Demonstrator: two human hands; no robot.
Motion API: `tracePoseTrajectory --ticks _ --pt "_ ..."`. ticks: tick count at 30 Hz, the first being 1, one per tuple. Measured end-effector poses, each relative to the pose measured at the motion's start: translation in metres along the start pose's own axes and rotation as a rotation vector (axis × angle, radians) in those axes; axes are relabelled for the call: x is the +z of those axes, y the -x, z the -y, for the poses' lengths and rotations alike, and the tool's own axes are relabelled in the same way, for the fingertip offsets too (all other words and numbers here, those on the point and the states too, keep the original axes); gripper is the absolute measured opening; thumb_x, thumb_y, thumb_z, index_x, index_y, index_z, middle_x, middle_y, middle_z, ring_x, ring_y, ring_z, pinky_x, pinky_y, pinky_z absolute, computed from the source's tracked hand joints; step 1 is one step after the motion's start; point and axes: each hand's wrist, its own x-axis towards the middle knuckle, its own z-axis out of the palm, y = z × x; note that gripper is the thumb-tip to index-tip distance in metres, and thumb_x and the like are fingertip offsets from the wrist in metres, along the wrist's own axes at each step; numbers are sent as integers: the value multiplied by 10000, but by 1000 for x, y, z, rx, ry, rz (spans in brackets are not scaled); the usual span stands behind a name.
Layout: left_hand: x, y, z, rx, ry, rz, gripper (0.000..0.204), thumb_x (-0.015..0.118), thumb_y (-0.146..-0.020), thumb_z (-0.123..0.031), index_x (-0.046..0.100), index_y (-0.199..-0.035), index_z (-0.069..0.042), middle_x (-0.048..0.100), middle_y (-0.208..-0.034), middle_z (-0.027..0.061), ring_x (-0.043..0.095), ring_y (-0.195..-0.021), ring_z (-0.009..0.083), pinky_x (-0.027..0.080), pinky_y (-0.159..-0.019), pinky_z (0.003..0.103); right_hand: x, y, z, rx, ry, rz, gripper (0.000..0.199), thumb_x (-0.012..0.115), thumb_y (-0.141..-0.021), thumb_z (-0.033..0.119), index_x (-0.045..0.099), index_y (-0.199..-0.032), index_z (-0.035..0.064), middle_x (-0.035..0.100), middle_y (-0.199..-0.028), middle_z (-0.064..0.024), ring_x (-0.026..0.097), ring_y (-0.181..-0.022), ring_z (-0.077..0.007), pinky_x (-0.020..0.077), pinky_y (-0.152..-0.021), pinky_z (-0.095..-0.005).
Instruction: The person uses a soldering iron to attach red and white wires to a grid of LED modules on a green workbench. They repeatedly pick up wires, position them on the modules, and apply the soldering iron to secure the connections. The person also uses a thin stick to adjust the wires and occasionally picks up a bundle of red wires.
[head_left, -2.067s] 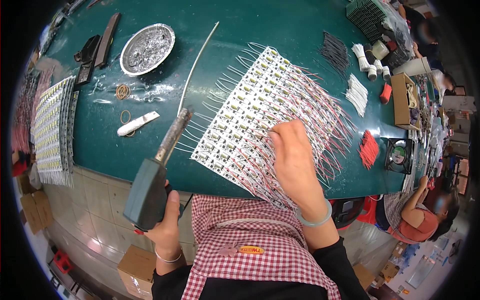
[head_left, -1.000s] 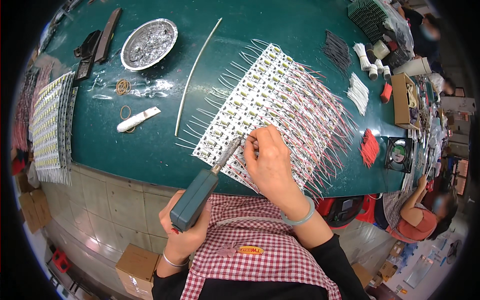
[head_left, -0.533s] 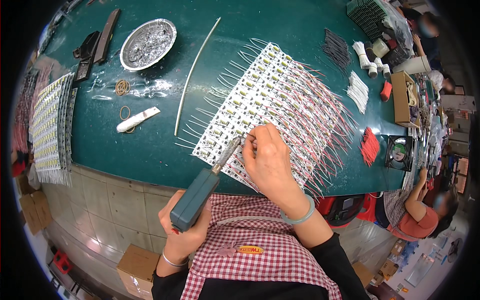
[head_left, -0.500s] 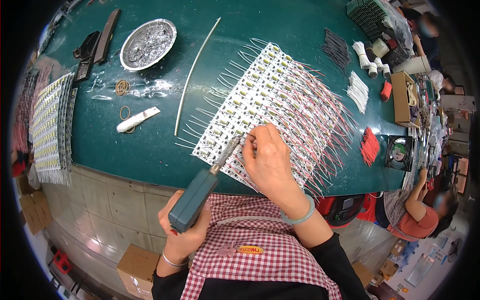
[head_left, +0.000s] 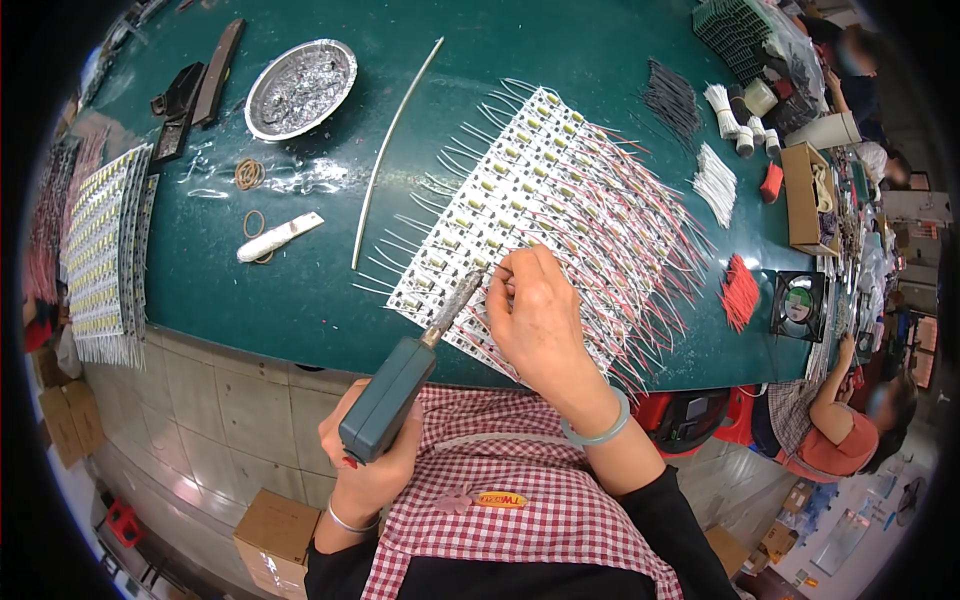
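Note:
My left hand (head_left: 372, 482) is wrapped round the dark green handle of a soldering gun (head_left: 386, 400). Its grey, crusted tip points up and right, ending over a panel of small circuit boards (head_left: 470, 212) that lies slanted on the table. Close to the tip, my right hand (head_left: 540, 312) is closed in a pinch above the panel; what its fingertips hold is too small to make out. White wires (head_left: 460, 160) stick out along the panel's left side. Many red and white wires (head_left: 640, 230) fan out over its right part.
On the green table (head_left: 300, 300) are a metal bowl (head_left: 258, 112) with silvery scraps, rubber bands (head_left: 249, 174), a white-wrapped stick (head_left: 280, 238) and a long pale tube (head_left: 388, 150). Bundles of black (head_left: 670, 100), white (head_left: 715, 185) and red wires (head_left: 739, 293) lie right, near a small fan (head_left: 798, 305). Stacked panels (head_left: 105, 250) stand left.
Both hands and the soldering gun have hardly moved. The things on the left of the table appear shifted very slightly to the right in the picture.

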Motion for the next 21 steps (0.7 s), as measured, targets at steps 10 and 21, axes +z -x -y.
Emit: tracePoseTrajectory --ticks 10,21 --pt "1 -1 3 6 7 -19 171 723 -739 81 668 -899 55 657 -815 109 636 -662 159 494 -587 271 1 0 1 -12 -9 -1 91 614 -844 -30 536 -891 -35 542 -861 -222 596 -694 -404 492 -617 -483" --pt "-92 -62 -12 512 -127 -928 212 605 -888 88 607 -1090 150 638 -1011 258 428 -528 134 360 -491 231 1 -1 -2 20 54 -12 98 644 -833 -20 586 -911 -30 596 -887 -200 637 -715 -363 523 -627 -444"
